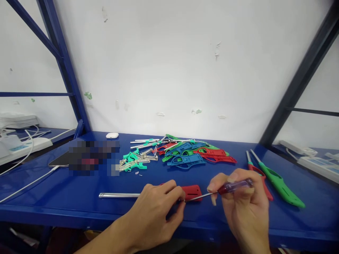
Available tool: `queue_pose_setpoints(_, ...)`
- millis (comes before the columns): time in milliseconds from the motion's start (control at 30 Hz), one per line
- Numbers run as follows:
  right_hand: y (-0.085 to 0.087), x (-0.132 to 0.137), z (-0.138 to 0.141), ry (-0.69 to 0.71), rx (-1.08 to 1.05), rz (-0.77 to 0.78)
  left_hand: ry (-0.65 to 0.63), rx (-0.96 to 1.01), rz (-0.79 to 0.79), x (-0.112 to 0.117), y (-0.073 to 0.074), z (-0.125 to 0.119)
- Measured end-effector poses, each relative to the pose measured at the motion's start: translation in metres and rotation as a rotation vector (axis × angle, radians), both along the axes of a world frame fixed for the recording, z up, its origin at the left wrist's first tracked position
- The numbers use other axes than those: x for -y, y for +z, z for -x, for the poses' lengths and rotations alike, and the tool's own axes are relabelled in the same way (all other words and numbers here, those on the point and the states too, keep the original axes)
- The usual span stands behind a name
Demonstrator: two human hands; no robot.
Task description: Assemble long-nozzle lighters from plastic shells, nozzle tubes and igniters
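Observation:
A red long-necked lighter lies near the table's front edge, its silver tube pointing left. Over its middle, my left hand is closed on it, thumb and fingers pinched at the near side, covering much of the body. My right hand grips the see-through purple handle of a screwdriver. The screwdriver's thin shaft slants down to the left, and its tip meets the lighter's near edge by my left fingertips. Whatever lies right at the tip is hidden.
Behind my hands lie blue, red and green lighter shells and teal-and-metal lighter parts. A green lighter and a red one rest at right. A phone with a white cable and an earbud case are at left.

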State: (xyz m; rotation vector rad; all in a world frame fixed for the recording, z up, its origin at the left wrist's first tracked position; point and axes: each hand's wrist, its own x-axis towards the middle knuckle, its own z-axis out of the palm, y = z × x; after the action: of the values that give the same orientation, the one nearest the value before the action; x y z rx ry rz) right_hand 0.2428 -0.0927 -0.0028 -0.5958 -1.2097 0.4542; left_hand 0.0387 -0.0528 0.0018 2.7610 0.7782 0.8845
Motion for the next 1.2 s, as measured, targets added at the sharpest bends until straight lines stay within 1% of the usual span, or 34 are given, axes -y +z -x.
queue_pose_setpoints(200,-0.001,0.000,0.002,-0.008,0.037,0.005,-0.009,-0.004,-0.030,-0.002,-0.001,-0.001)
queue_pose_setpoints(433,-0.005,0.002,-0.001,-0.012,0.012,0.055,-0.009,-0.034,-0.002,-0.003,-0.001,-0.001)
queue_pose_setpoints(767,-0.007,0.001,-0.002,-0.084,0.032,0.046,0.004,-0.084,-0.037,-0.005,-0.004,-0.002)
queue_pose_setpoints(900,-0.008,0.002,-0.002,-0.144,0.048,0.035,0.020,-0.114,-0.061,-0.005,-0.005,-0.003)
queue_pose_setpoints(1100,-0.011,-0.001,-0.002,-0.231,0.043,0.112,0.027,-0.146,-0.083,-0.005,-0.003,-0.004)
queue_pose_setpoints(1200,-0.012,-0.001,-0.003,-0.227,0.024,0.119,0.023,-0.160,-0.089,-0.006,-0.005,-0.004)
